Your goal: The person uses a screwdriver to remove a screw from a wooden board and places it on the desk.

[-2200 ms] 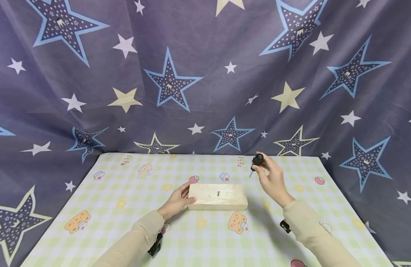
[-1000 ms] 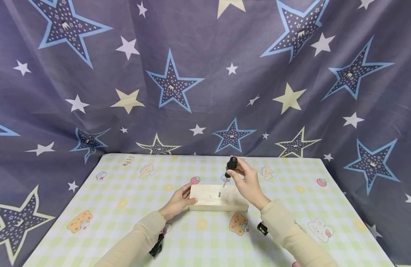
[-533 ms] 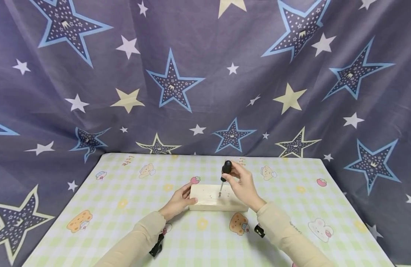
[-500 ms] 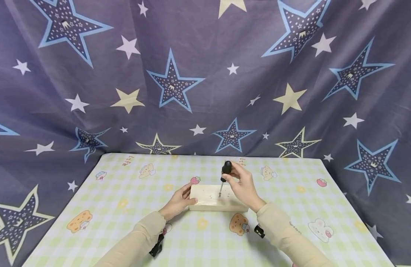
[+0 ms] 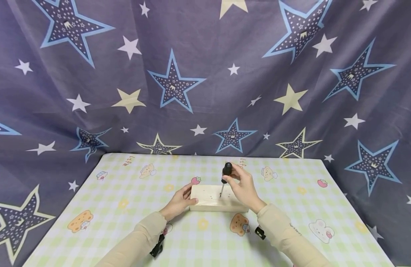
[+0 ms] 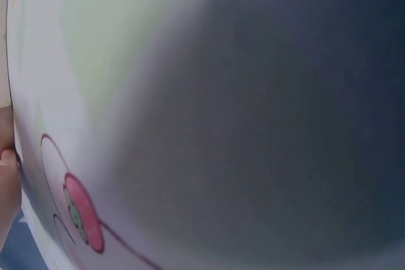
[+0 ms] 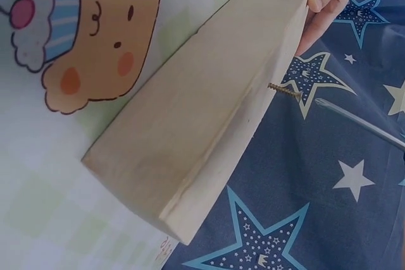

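Note:
A pale wooden block [image 5: 205,200] lies lengthwise on the table. My left hand [image 5: 177,203] grips its left end, thumb on the near top edge and fingers behind; in the left wrist view only a sliver of that hand [image 6: 7,184] shows. A brassy screw [image 7: 285,91] stands partly out of the block's top face, near the middle. My right hand [image 5: 243,188] holds a black-handled screwdriver [image 5: 227,169] almost upright, tip down over the screw. In the right wrist view, the screwdriver's cross-shaped tip [image 7: 321,102] points at the screw head, a small gap between them.
A green-checked cloth [image 5: 125,230] with cartoon prints covers the table. Behind it hangs a dark curtain [image 5: 199,48] with stars. Several small holes mark the block's top. Black wrist cameras [image 5: 157,245] sit below both forearms.
My right hand has brought the screwdriver left and down from right of the block to the screw, turning it more upright. The left hand and block have stayed put.

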Available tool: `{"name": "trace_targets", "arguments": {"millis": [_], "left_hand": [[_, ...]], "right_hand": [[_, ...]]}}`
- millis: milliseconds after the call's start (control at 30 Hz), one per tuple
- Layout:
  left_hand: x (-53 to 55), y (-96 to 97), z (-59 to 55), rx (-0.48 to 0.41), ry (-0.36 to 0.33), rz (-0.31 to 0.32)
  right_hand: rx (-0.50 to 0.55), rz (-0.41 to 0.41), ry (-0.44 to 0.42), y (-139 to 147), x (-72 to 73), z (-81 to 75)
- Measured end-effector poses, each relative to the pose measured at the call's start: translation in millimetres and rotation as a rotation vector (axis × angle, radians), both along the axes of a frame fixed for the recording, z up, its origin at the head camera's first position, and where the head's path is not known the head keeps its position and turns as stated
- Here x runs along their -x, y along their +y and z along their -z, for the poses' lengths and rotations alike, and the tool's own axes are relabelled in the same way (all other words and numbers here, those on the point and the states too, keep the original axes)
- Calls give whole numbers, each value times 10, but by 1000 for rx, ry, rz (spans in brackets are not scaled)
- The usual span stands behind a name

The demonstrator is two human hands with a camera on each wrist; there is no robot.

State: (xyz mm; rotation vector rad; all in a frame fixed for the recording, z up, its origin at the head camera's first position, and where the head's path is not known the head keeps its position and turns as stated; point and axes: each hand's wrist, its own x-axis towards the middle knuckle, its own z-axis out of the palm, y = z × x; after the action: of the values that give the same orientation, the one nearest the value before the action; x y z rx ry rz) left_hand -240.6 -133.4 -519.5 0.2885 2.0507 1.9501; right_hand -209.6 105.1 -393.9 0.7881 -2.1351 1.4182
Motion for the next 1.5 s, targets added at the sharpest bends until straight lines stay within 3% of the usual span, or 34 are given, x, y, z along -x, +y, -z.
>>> {"name": "trace_targets", "arguments": {"millis": [267,633,1167,1500], "left_hand": [[-6,5,0,3,-7,-11],[-19,2,-26,12,-3,-13],[-16,-9,-21,9,-10,17],[-9,5,-14,2,-15,-15]], "right_hand": [[18,-10,6,46,201,302],[-1,5,-6,-15,14,54],[7,7,-32,-20,40,75],[1,14,-72,2,28,47]]}}
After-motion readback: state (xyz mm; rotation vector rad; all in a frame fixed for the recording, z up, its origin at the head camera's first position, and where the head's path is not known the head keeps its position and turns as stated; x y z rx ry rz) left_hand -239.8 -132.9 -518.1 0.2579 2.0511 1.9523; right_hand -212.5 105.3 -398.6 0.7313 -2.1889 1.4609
